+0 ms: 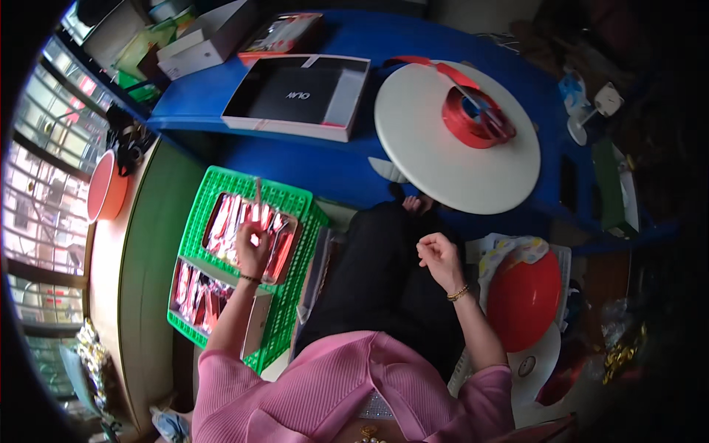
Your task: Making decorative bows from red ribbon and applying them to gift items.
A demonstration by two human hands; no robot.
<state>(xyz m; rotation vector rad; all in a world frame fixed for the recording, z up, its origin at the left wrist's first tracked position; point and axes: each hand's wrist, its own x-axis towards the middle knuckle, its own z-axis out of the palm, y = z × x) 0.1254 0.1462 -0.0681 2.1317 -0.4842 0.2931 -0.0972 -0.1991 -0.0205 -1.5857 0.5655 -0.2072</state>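
Note:
My left hand is over an open box of red, white and silver wrapped pieces. Its fingers are pinched on a thin strip that rises past the box's far edge. The box rests on a green plastic crate, and a second box of similar pieces sits nearer in the same crate. Above my dark-trousered lap, my right hand has its fingers curled together. Whatever may be between them is hidden.
On the blue table lies an open shallow box with a black inside. A white round board bears a red ribbon roll. A red round lid-like thing is at my right; an orange basin stands by the window.

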